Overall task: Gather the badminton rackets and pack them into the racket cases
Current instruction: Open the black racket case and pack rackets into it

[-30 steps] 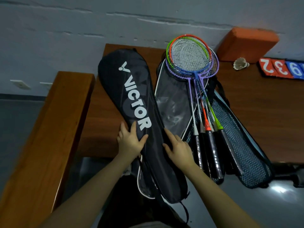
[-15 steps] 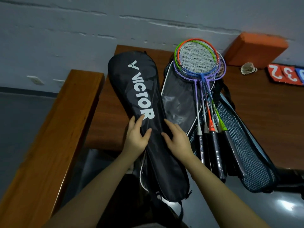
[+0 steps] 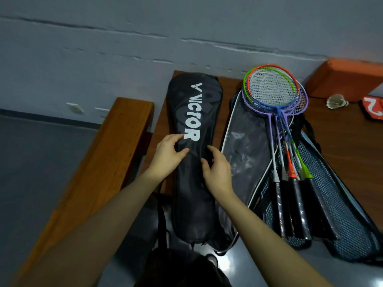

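Observation:
A black racket case marked VICTOR (image 3: 192, 183) lies lengthwise on the wooden bench (image 3: 348, 146), its lower end hanging past the front edge. My left hand (image 3: 165, 156) rests on the case's left side below the lettering, fingers spread. My right hand (image 3: 217, 172) touches its right side, fingers curled and apart. To the right, several rackets (image 3: 275, 94) with orange, green, blue and purple frames lie stacked on an opened case with a grey lining (image 3: 246, 146) and a mesh-sided case (image 3: 339, 204). Their black grips (image 3: 296, 206) point toward me.
A second wooden bench (image 3: 97, 162) runs along the left. At the back right sit an orange foam block (image 3: 348, 77), a white shuttlecock (image 3: 336, 101) and a red number card (image 3: 373, 108). A grey wall stands behind. Dark floor lies below the bench edge.
Both hands have slid up the black case toward the lettering. The case has straightened to lie more upright in view, and the camera has shifted left.

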`<state>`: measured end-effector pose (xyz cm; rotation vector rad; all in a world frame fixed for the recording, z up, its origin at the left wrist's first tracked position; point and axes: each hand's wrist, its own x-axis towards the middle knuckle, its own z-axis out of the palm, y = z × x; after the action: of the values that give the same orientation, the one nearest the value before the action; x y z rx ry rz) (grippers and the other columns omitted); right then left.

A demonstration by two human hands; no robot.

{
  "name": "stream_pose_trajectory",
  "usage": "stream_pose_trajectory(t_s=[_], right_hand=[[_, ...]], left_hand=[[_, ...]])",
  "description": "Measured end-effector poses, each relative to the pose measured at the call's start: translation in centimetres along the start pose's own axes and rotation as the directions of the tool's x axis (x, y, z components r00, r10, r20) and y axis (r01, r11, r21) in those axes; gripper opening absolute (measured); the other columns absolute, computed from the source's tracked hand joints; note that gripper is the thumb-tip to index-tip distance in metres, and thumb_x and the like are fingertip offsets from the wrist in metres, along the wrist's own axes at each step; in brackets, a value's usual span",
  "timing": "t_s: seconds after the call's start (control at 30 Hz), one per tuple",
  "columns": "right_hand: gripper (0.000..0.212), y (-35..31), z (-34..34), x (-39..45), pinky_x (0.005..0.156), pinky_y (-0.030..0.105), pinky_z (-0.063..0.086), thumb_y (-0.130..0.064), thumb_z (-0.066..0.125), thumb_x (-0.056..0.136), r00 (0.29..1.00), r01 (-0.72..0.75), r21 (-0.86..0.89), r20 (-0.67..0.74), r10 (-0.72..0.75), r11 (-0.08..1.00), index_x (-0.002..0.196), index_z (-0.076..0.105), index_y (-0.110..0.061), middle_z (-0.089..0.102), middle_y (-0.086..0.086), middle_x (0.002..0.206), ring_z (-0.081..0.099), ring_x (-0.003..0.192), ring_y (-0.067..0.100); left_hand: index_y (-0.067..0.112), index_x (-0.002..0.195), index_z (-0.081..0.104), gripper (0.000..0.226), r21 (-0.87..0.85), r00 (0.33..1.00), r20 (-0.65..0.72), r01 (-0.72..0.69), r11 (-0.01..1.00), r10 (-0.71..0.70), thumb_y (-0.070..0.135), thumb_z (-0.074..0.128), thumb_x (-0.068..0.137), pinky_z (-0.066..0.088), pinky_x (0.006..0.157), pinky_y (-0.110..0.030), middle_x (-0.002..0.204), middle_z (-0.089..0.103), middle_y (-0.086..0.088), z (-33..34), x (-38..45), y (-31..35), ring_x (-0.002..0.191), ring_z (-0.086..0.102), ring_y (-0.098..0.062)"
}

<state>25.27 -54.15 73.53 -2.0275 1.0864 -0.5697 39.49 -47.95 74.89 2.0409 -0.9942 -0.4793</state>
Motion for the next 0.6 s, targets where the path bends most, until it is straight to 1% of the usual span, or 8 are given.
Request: stream_pose_trajectory(t_s=[0.13, 0.2, 0.3, 0.33, 0.4, 0.47, 0.53, 0.6], right_hand=[[0.046, -0.6, 3.1, 0.7, 0.097, 0.028, 0.041, -0.016, 0.052, 0.093, 0.998, -0.047, 0.013, 0.035, 0.047, 0.999, 0.137, 0.041, -0.012, 0.052, 0.008, 0.133, 0.05, 0.118, 0.02], [0.046, -0.6, 4.5, 1.0, 0.099, 0.019, 0.035, -0.013, 0.051, 0.093, 0.997, -0.082, 0.042, 0.015, 0.081, 0.996, 0.138, 0.039, -0.012, 0.05, 0.008, 0.135, 0.048, 0.122, 0.018], [0.051, -0.5, 5.8, 1.4, 0.092, 0.003, 0.025, -0.007, 0.05, 0.092, 0.993, -0.122, 0.027, 0.003, 0.122, 0.992, 0.141, 0.034, -0.011, 0.046, 0.009, 0.136, 0.046, 0.121, 0.017], [0.054, -0.4, 6.2, 1.4, 0.092, 0.004, 0.028, -0.007, 0.051, 0.092, 0.991, -0.131, 0.016, 0.023, 0.13, 0.991, 0.142, 0.032, -0.012, 0.046, 0.009, 0.135, 0.047, 0.119, 0.018], [0.056, 0.1, 7.0, 1.2, 0.096, 0.024, 0.041, -0.009, 0.052, 0.091, 0.989, -0.129, -0.055, 0.067, 0.132, 0.99, 0.143, 0.031, -0.016, 0.048, 0.009, 0.132, 0.052, 0.113, 0.023], [0.054, 1.1, 7.6, 1.2, 0.094, 0.041, 0.044, -0.014, 0.052, 0.091, 0.984, -0.131, -0.208, 0.092, 0.153, 0.969, 0.142, 0.034, -0.019, 0.05, 0.008, 0.129, 0.054, 0.11, 0.027], [0.05, 1.9, 7.9, 1.6, 0.093, 0.042, 0.042, -0.02, 0.05, 0.092, 0.977, -0.131, -0.384, 0.106, 0.184, 0.914, 0.14, 0.037, -0.021, 0.053, 0.007, 0.129, 0.051, 0.11, 0.03], [0.047, 2.3, 8.0, 1.8, 0.093, 0.042, 0.041, -0.025, 0.049, 0.093, 0.977, -0.1, -0.463, 0.12, 0.174, 0.881, 0.139, 0.04, -0.021, 0.054, 0.006, 0.129, 0.049, 0.11, 0.031]], left_hand=[[0.009, 0.133, 0.046, 0.054, 0.018, 0.999, 0.045, 0.001, 1.0, -0.002, 0.016, 0.066, 0.083, 0.038, 0.104, -0.03, 0.135, 0.048, -0.01, -1.4, 2.0, -2.4, 0.124, 0.045, -0.02], [0.008, 0.135, 0.043, 0.056, 0.015, 0.996, 0.088, -0.011, 1.0, 0.009, 0.016, 0.065, 0.084, 0.035, 0.104, -0.025, 0.137, 0.045, -0.011, -1.5, 2.9, -3.3, 0.126, 0.042, -0.02], [0.005, 0.138, 0.038, 0.06, 0.049, 0.992, 0.129, 0.011, 0.999, -0.017, 0.018, 0.063, 0.086, 0.027, 0.107, -0.023, 0.141, 0.041, -0.012, -0.8, 4.0, -5.2, 0.13, 0.038, -0.022], [0.005, 0.139, 0.036, 0.06, 0.066, 0.989, 0.143, 0.017, 0.998, -0.026, 0.019, 0.062, 0.087, 0.025, 0.108, -0.024, 0.141, 0.04, -0.013, -0.5, 4.1, -6.0, 0.13, 0.037, -0.022], [0.005, 0.142, 0.031, 0.06, 0.136, 0.978, 0.205, 0.018, 0.991, -0.046, 0.023, 0.057, 0.09, 0.025, 0.11, -0.03, 0.145, 0.034, -0.014, 0.0, 4.1, -7.5, 0.133, 0.033, -0.025], [0.009, 0.144, 0.024, 0.061, 0.328, 0.957, 0.28, -0.026, 0.944, -0.071, 0.031, 0.049, 0.093, 0.024, 0.111, -0.038, 0.152, 0.021, -0.013, 0.3, 3.7, -8.9, 0.136, 0.024, -0.03], [0.011, 0.145, 0.02, 0.06, 0.501, 0.94, 0.339, -0.145, 0.853, -0.04, 0.04, 0.038, 0.096, 0.018, 0.112, -0.042, 0.155, 0.011, -0.011, 0.6, 3.3, -9.7, 0.14, 0.014, -0.032], [0.011, 0.146, 0.017, 0.059, 0.548, 0.934, 0.357, -0.207, 0.811, -0.002, 0.042, 0.031, 0.097, 0.013, 0.113, -0.042, 0.156, 0.009, -0.011, 0.7, 3.1, -10.0, 0.142, 0.009, -0.03]])
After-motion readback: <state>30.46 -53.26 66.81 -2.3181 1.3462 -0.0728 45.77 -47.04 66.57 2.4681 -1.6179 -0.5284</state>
